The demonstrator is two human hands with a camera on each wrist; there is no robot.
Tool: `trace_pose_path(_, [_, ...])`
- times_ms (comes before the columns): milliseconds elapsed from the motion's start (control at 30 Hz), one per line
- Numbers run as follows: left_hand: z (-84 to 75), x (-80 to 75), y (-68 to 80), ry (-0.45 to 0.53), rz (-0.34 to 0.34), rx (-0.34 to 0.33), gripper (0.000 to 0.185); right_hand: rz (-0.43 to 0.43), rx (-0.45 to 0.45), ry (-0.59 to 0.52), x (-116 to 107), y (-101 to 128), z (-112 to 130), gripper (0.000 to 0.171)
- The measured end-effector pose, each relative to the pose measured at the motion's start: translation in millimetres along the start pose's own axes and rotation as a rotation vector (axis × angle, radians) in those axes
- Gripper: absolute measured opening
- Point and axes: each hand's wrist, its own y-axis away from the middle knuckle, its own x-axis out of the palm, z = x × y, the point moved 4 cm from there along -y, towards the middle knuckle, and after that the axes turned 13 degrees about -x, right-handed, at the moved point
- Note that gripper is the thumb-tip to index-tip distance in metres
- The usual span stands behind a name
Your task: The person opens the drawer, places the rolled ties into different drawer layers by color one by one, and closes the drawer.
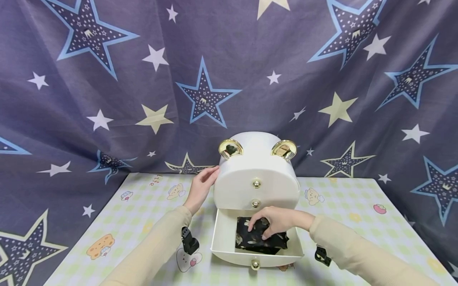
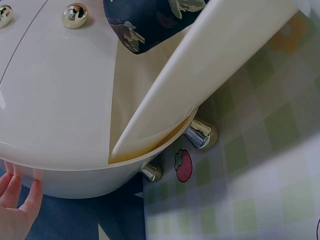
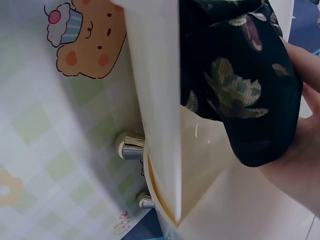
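One white drawer cabinet (image 1: 255, 174) with two gold-rimmed round ears (image 1: 230, 149) stands on a checked tablecloth (image 1: 358, 206) printed with cartoon bears, in front of a purple backdrop (image 1: 107, 79) covered in stars. Three gold knobs show on its front: two on the closed upper part (image 1: 256, 184) and one on the single pulled-out bottom drawer (image 1: 222, 238). Inside that drawer lies one folded black cloth (image 1: 250, 240) with a pale floral print, filling the middle and right of the tray. The right hand (image 1: 273, 224) lies on top of the cloth's upper end, fingers curled over its edge and gripping it; in the right wrist view the fabric bulges against the palm, with the fingers on its far side and the drawer wall just beside it. The left hand (image 1: 202, 186) rests flat against the cabinet's left side, fingers straight and holding nothing; the left wrist view shows the fingertips (image 2: 20, 192) touching the curved white wall. Two short metal feet (image 2: 200, 135) show under the cabinet.
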Motion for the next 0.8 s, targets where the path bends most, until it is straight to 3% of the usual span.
trace_pose_path(800, [-0.1, -0.4, -0.7, -0.017, -0.003, -0.005, 0.033, 0.077, -0.003, 0.015, 8.9, -4.9, -9.8, 0.035])
